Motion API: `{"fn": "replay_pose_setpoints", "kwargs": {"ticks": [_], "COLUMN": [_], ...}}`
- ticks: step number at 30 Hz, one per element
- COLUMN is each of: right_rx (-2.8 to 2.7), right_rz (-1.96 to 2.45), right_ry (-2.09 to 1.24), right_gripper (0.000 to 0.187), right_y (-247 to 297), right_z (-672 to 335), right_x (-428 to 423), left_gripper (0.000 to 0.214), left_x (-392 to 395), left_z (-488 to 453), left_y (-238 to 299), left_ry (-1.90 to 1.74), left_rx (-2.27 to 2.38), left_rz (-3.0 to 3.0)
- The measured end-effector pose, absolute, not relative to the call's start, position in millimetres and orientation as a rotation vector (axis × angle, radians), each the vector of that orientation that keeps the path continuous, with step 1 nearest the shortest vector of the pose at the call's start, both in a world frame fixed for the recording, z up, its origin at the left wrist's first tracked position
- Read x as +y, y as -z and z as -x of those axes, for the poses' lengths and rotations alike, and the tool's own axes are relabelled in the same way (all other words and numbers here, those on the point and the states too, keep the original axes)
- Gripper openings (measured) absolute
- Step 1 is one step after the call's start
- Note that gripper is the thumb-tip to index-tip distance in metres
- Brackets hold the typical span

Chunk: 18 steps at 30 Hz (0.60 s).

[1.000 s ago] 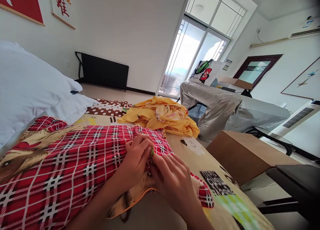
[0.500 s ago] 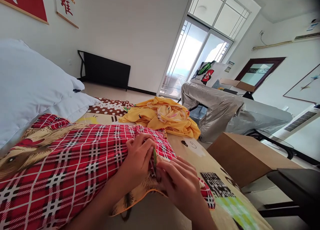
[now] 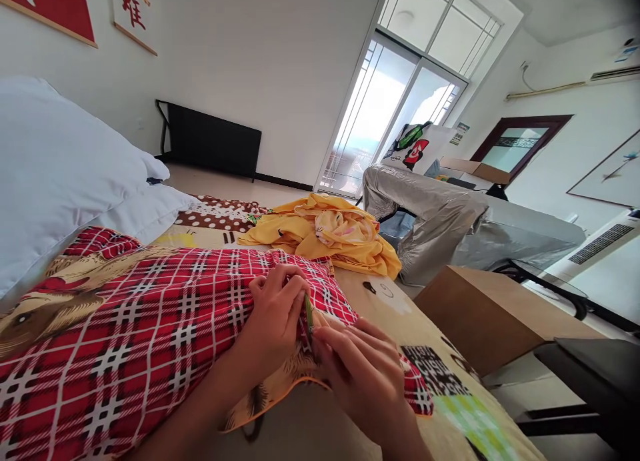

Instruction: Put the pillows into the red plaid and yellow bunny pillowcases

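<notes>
A red plaid pillowcase (image 3: 165, 307) with a printed dog's head covers a plump pillow on the bed. My left hand (image 3: 277, 307) pinches the fabric by the opening at its right end. From under those fingers a narrow green strip (image 3: 309, 312), which looks like a zipper edge, runs down to my right hand (image 3: 363, 367). The right hand is closed, thumb and forefinger gripping the lower end of that edge; whether they hold a zipper pull is hidden. A beige flap with orange trim (image 3: 287, 389) hangs below the hands.
White pillows (image 3: 65, 174) are piled at the left. Crumpled yellow cloth (image 3: 325, 231) lies beyond the plaid pillowcase on the patterned bedsheet (image 3: 385, 287). To the right stand a cardboard box (image 3: 500, 314), a dark chair (image 3: 595, 374) and furniture under a silver cover (image 3: 430, 214).
Both hands have shifted only slightly and keep their grip at the pillowcase opening. A bit more of the green strip shows between them.
</notes>
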State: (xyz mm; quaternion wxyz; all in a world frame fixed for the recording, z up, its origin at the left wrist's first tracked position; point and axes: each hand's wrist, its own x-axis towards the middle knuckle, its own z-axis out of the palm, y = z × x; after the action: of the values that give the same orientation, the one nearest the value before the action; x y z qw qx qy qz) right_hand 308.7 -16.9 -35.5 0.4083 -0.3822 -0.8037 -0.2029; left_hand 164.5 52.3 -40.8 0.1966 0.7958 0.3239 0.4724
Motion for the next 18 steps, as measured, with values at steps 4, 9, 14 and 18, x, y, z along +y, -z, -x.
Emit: {"fn": "replay_pose_setpoints", "kwargs": {"ticks": [4, 9, 14, 18], "right_rx": [-2.043, -2.158, -2.366, -2.359], "right_rz": [1.023, 1.121, 1.209, 1.234], "right_ry": [0.53, 0.392, 0.088, -0.021], "right_gripper": [0.011, 0.017, 0.02, 0.02], "right_y": [41.1, 46.2, 41.9, 33.9], "right_z": [-306.4, -311.1, -317.9, -319.8], "right_x": [-12.8, -12.9, -19.5, -21.8], "left_gripper": [0.026, 0.025, 0.027, 0.028], "left_x": [51.1, 51.3, 53.2, 51.7], "left_z": [-164.4, -163.3, -166.1, -168.2], "left_y": [40.8, 39.5, 40.4, 41.6], "left_ry": [-1.309, -1.33, -1.342, -1.28], "left_rx": [0.933, 0.989, 1.068, 1.031], "left_rz": [-2.206, -2.231, -2.157, -2.201]}}
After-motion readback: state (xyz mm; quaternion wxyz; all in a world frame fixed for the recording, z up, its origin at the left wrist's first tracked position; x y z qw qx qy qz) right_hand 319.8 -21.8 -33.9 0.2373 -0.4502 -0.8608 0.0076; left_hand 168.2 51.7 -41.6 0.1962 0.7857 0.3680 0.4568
